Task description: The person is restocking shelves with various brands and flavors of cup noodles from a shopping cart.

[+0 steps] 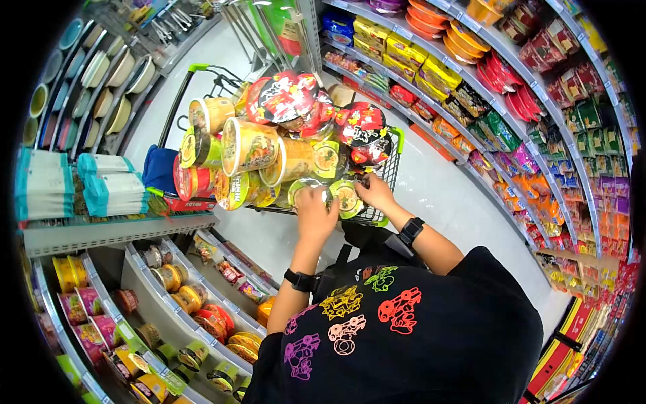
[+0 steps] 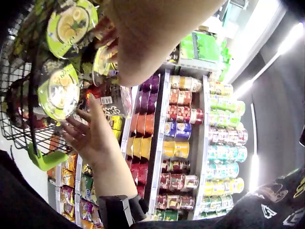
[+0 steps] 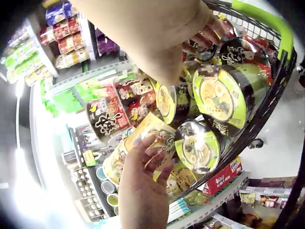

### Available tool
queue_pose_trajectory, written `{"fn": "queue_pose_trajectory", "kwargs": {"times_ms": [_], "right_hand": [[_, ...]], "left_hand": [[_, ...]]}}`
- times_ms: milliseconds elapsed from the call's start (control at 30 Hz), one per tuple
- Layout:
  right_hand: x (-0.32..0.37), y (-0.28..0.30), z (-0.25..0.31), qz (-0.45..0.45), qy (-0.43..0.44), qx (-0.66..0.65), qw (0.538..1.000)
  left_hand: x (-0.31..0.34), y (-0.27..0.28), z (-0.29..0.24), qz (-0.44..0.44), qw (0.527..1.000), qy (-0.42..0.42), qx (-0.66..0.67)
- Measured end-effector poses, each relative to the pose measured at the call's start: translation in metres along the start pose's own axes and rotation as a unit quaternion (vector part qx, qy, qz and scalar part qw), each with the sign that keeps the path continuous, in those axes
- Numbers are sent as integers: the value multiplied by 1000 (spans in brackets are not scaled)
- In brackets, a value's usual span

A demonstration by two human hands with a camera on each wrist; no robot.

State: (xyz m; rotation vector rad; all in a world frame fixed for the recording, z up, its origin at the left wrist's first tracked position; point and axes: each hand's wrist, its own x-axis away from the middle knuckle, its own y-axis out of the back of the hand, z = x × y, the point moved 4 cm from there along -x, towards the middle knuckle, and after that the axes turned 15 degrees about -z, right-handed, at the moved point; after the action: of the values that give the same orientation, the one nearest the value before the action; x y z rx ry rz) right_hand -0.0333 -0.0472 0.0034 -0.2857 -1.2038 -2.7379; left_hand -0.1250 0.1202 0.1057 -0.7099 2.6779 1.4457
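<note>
In the head view, a heap of instant noodle cups fills a black wire shopping cart (image 1: 377, 217). My left hand (image 1: 317, 214) is over its near side, fingers loosely bent beside a green-rimmed noodle cup (image 1: 296, 191). The right wrist view shows that left hand (image 3: 145, 186) with fingers spread against a cream noodle cup (image 3: 159, 131). Just right of it, my right hand (image 1: 377, 192) has its fingers at the edge of another green-rimmed noodle cup (image 1: 348, 199). In the left wrist view, the right hand (image 2: 93, 138) has its thumb raised and fingers apart below a shiny green-rimmed lid (image 2: 59, 90).
Red-and-black wrapped noodle packs (image 1: 289, 101) top the heap. Snack shelves (image 1: 464, 74) curve along the right, bowl racks (image 1: 101, 81) stand at far left, and a shelf of noodle cups (image 1: 195, 303) is close at lower left. White floor (image 1: 437, 182) shows beside the cart.
</note>
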Motion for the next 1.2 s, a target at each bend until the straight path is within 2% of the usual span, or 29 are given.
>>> {"fn": "queue_pose_trajectory", "kwargs": {"times_ms": [33, 133, 167, 233, 267, 367, 400, 500, 600, 667, 733, 833, 900, 967, 1033, 1067, 1167, 1200], "right_hand": [[1, 2, -2, 58, -38, 18, 997], [-5, -16, -8, 142, -12, -10, 990], [-6, -19, -12, 176, -28, -17, 984], [-2, -13, -1, 245, -62, -31, 967], [-8, -26, -13, 250, -39, -36, 967], [-10, -42, -22, 334, -143, -194, 911], [-10, -40, -20, 362, -167, -205, 894], [-14, -34, -18, 383, -201, -197, 880], [-18, -27, -21, 413, -223, -202, 859], [-18, -21, -22, 406, -234, -223, 855], [-17, -12, -23, 412, -205, -220, 860], [-10, 3, -14, 410, -170, -232, 866], [-4, 21, -5, 398, -142, -230, 876], [0, 41, 10, 408, -99, -259, 870], [6, 57, 27, 434, -49, -278, 856], [9, 62, 41, 409, 32, -288, 865], [27, 86, 89, 306, 218, -189, 907], [42, 98, 116, 306, 242, -183, 902]], "left_hand": [[-3, -9, -6, 57, 998, 14, 6], [2, -38, -1, 207, 971, 81, -91], [5, -45, 4, 258, 952, 112, -117], [9, -49, 10, 271, 944, 147, -115], [13, -52, 15, 272, 943, 154, -113], [15, -55, 24, 261, 941, 194, -91], [16, -55, 25, 257, 940, 210, -80], [16, -50, 20, 259, 943, 192, -77], [16, -44, 13, 307, 929, 171, -116], [27, -63, 27, 309, 939, 137, -56], [30, -65, 24, 319, 939, 130, 2], [34, -63, 20, 318, 946, 53, 41], [36, -56, 15, 303, 949, 37, 78], [31, -43, 10, 313, 940, 31, 133], [24, -19, 5, 266, 958, -25, 106], [21, -3, 1, 239, 966, -37, 97], [20, 31, 8, 174, 975, -65, 124], [19, 56, 2, 154, 976, -70, 135]]}}
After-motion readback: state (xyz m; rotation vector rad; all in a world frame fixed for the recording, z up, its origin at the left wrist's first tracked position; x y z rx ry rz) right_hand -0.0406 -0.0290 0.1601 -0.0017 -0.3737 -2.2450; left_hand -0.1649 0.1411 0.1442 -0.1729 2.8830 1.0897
